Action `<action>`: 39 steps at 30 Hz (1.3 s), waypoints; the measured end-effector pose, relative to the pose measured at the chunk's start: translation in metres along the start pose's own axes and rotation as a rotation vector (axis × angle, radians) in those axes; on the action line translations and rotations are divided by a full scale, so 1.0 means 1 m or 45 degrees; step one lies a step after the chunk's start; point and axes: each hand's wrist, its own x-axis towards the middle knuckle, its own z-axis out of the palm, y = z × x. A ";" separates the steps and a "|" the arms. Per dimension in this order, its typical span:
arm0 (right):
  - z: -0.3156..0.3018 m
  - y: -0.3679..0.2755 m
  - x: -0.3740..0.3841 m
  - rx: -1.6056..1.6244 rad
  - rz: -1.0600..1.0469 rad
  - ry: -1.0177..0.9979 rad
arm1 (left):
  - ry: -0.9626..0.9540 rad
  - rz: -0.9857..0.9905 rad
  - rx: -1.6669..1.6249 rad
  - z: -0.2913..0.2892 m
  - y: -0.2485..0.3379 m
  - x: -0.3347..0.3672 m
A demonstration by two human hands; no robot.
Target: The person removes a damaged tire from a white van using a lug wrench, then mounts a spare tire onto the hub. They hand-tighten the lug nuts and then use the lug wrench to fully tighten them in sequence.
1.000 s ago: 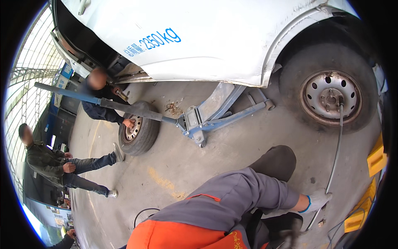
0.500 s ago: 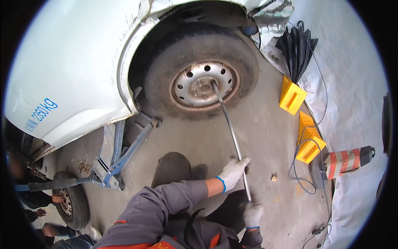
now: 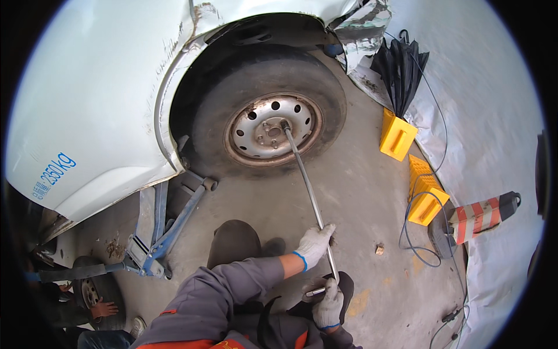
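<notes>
Gloved hands (image 3: 314,245) gripping wrench (image 3: 306,185), wheel (image 3: 272,127)

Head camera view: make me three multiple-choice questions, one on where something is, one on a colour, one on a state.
1. Where does the far end of the long wrench sit?
A. on the wheel hub
B. on the floor jack
C. on a yellow chock

2. What colour are the two chocks right of the wheel?
A. blue
B. yellow
C. green

3. What is the left hand doing?
A. hanging free
B. resting on the tyre
C. touching the wrench bar

Answers:
1 A, its socket end meets the hub centre.
2 B, both are bright yellow.
3 C, the gloved left hand lies against the bar, while the right hand has its grip on the lower end.
</notes>
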 end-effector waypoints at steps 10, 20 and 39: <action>-0.007 -0.066 -0.010 -1.797 -1.245 -0.030 | 0.043 0.008 -0.088 0.009 0.006 -0.002; -0.011 -0.056 0.029 -0.558 -0.493 0.251 | 0.044 0.055 -0.002 0.009 -0.003 0.005; -0.056 0.008 0.066 -0.586 -0.750 0.508 | -0.016 -0.076 -0.151 0.002 -0.007 0.011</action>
